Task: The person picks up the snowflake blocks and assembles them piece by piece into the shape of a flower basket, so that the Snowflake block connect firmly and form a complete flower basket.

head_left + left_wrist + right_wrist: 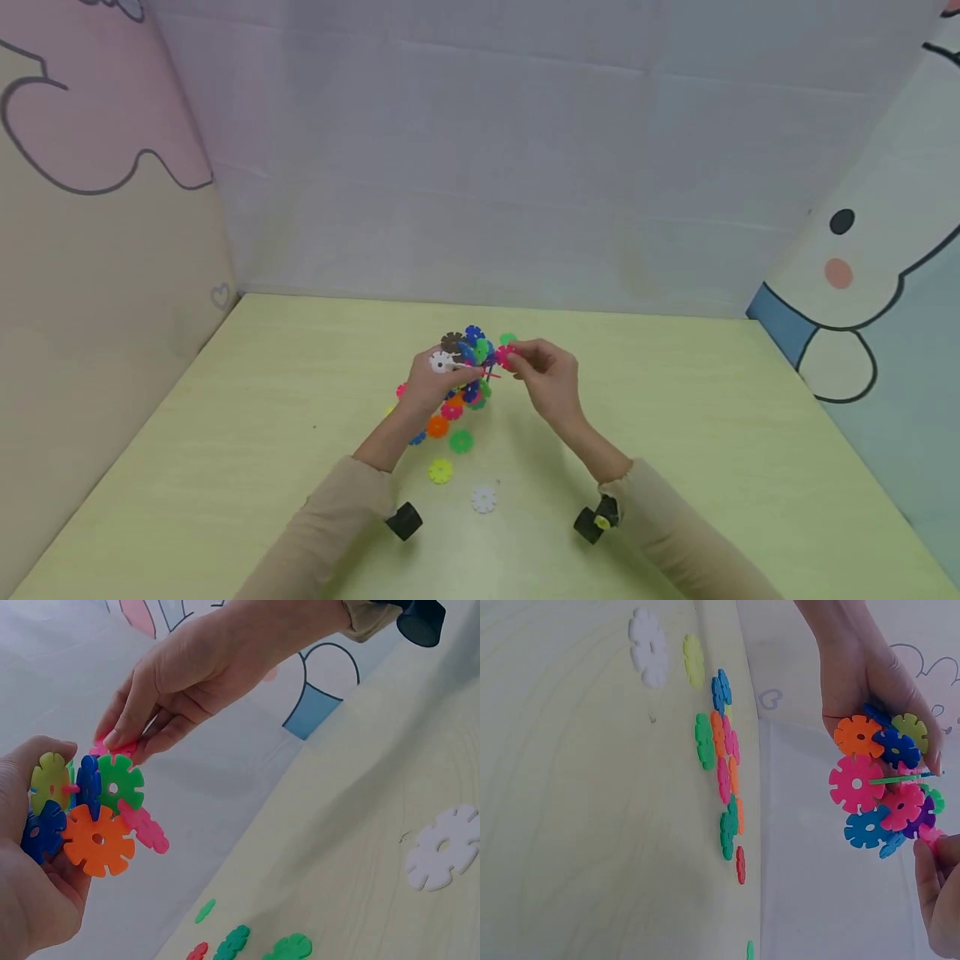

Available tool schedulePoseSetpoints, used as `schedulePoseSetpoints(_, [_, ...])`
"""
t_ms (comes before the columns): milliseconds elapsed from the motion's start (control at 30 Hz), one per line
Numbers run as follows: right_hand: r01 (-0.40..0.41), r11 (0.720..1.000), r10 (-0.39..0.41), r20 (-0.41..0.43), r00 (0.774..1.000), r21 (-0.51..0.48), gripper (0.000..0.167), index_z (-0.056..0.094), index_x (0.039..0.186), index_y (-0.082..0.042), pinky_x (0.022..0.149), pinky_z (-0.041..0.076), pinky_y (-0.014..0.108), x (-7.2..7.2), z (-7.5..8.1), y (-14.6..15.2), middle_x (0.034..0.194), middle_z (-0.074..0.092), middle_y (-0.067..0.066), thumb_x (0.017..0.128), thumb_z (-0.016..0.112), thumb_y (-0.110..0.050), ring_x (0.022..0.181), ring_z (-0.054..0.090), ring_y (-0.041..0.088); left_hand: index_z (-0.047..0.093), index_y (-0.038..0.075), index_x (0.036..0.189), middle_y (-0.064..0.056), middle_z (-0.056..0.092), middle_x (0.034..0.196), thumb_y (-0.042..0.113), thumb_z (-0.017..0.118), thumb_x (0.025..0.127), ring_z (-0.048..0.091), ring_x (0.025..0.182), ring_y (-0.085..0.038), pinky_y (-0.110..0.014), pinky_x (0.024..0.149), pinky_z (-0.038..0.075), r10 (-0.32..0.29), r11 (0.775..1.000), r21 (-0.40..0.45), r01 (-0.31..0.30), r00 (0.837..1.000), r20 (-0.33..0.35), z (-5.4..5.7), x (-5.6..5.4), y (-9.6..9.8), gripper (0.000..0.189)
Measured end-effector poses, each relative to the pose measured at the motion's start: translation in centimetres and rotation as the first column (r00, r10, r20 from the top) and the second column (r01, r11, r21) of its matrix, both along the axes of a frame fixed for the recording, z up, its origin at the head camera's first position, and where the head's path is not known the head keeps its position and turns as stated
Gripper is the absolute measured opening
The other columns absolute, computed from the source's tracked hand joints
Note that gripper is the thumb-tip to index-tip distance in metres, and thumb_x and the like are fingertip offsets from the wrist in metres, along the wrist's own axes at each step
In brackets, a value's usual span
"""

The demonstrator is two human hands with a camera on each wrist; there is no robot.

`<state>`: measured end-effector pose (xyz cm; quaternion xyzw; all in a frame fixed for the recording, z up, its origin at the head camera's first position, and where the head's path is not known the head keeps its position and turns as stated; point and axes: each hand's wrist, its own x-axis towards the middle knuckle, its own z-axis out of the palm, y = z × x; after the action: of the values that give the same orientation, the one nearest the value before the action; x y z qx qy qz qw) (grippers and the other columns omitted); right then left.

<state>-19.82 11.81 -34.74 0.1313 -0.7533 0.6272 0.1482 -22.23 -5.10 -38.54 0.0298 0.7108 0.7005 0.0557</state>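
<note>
A many-coloured cluster of notched plastic snowflake discs (pixel 474 352) is gripped in my left hand (pixel 429 382), raised above the table. In the left wrist view an orange disc (pixel 98 838) and a green disc (pixel 120 781) face the camera. My right hand (pixel 553 385) pinches a pink snowflake disc (pixel 506 357) between thumb and fingers at the cluster's right side. The right wrist view shows that pink disc (pixel 931 835) against the cluster, beside a purple disc (pixel 921 817); whether their slots are joined I cannot tell.
Loose discs lie on the pale table (pixel 675 433) beneath and in front of the hands, among them a white disc (pixel 484 499), a yellow disc (pixel 441 471), a green disc (pixel 461 441) and an orange disc (pixel 437 427). A white backdrop (pixel 480 208) stands behind the table.
</note>
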Motion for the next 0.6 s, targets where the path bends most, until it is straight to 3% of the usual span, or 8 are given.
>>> schedulePoseSetpoints(100, [0.013,1.0,-0.013,0.011,1.0,-0.002,0.01,0.064,0.088,0.013,0.057,0.052,0.02,0.3,-0.1,-0.2,0.081,0.065,0.027,0.08,0.062,0.008,0.063,0.062,0.028,0.061,0.0,0.093,0.0,0.061,0.076,0.014,0.074,0.075,0.054,0.073,-0.016,-0.026,0.067,0.049,0.017,1.0,-0.007,-0.017,1.0,0.02,-0.3,0.1,0.1,0.026])
schedulePoseSetpoints(200, [0.017,1.0,-0.017,0.006,1.0,0.018,0.009,0.064,0.086,0.013,0.057,0.051,0.019,0.5,-0.2,-0.4,0.079,0.065,0.026,0.08,0.062,0.007,0.059,0.06,0.016,0.062,0.0,0.093,-0.001,0.062,0.076,0.014,0.075,0.074,0.054,0.072,-0.015,-0.025,0.065,0.049,0.028,0.999,-0.029,-0.028,0.999,0.022,-0.4,0.3,0.2,0.027])
schedulePoseSetpoints(367, [0.003,0.999,-0.003,-0.018,1.0,0.049,0.01,0.065,0.088,0.011,0.06,0.052,0.02,0.1,-0.8,-0.1,0.081,0.066,0.023,0.081,0.062,0.004,0.06,0.058,0.002,0.06,0.003,0.093,-0.004,0.062,0.078,0.019,0.076,0.074,0.055,0.072,-0.016,-0.027,0.064,0.05,0.001,0.993,-0.121,-0.005,0.999,-0.034,0.4,0.5,0.1,0.03])
schedulePoseSetpoints(433, [-0.026,0.997,0.027,-0.004,1.0,0.072,0.012,0.064,0.091,0.009,0.061,0.053,0.022,-0.5,-1.3,0.3,0.083,0.066,0.022,0.082,0.062,0.002,0.063,0.06,0.006,0.06,0.004,0.091,-0.004,0.062,0.077,0.024,0.076,0.073,0.056,0.07,-0.017,-0.032,0.066,0.052,-0.025,0.981,-0.191,0.014,0.998,-0.056,0.6,0.3,0.0,0.031])
schedulePoseSetpoints(533, [-0.095,0.986,0.083,0.09,0.992,0.139,0.024,0.059,0.105,0.005,0.065,0.054,0.026,-1.4,-2.7,1.1,0.091,0.065,0.021,0.083,0.063,-0.002,0.075,0.065,0.02,0.059,0.007,0.09,-0.004,0.062,0.078,0.03,0.076,0.073,0.057,0.071,-0.018,-0.033,0.067,0.052,-0.063,0.958,-0.284,0.044,0.996,-0.058,0.5,-0.6,-0.5,0.033])
schedulePoseSetpoints(600, [-0.179,0.958,0.143,0.168,0.975,0.222,0.034,0.055,0.113,0.005,0.067,0.054,0.027,-1.4,-3.6,1.3,0.095,0.063,0.02,0.082,0.065,-0.003,0.08,0.064,0.025,0.059,0.007,0.092,-0.004,0.062,0.08,0.033,0.075,0.074,0.056,0.075,-0.018,-0.031,0.069,0.051,-0.057,0.954,-0.298,0.044,0.998,-0.033,0.2,-1.2,-1.2,0.035])
